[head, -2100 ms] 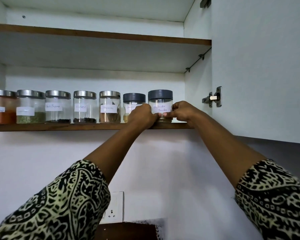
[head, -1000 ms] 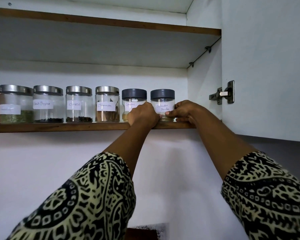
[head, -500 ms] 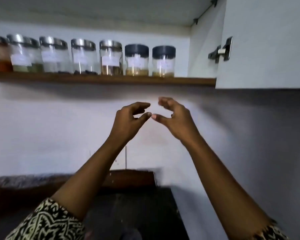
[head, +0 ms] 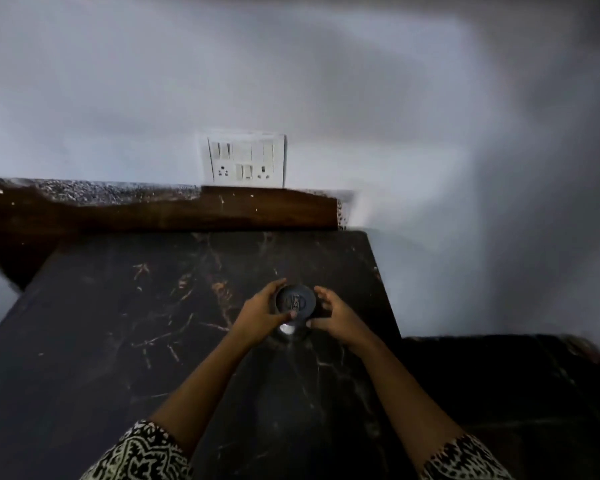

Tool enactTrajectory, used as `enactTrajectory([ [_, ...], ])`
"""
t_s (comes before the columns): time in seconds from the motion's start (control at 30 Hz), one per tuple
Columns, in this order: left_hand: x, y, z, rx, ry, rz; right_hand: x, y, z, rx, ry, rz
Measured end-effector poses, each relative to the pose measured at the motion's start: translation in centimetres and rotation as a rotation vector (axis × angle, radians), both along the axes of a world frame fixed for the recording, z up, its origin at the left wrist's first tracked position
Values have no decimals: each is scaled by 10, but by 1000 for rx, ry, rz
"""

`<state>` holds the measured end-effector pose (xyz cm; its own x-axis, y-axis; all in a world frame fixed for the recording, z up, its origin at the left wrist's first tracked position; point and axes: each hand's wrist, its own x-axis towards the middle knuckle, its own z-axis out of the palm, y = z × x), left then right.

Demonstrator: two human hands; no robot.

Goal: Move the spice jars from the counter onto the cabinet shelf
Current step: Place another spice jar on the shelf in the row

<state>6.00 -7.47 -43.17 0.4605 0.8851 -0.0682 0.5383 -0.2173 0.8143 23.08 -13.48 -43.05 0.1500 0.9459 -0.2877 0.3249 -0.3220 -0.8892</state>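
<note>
Fingers (head: 280,283) of the left hand (head: 261,314) and right hand (head: 337,317) curl round a dark-lidded spice jar (head: 295,301) on the black desk (head: 146,306).

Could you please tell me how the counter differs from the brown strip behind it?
The counter is black with pale veins; the strip is brown with white flecks. The counter carries the jar, held by the left hand and right hand; the strip sits behind, below the switch plate. Both are dark and border the white wall.
</note>
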Motion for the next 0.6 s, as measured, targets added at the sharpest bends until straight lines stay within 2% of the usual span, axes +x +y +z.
enactTrajectory([
  [0.1, -1, 7, -31, -67, 34, -32, -7, 0, -29, -101, 41, 31],
  [0.23, 4, 21, -49, -146, 98, -43, -15, 16, -53, -119, -71, 18],
  [0.43, 2, 28, -50, -115, -36, 23, -26, 21, -35, -34, -73, -96],
  [0.6, -12, 21, -11, -42, -201, 8, -24, 8, 7, 42, -31, -104],
])
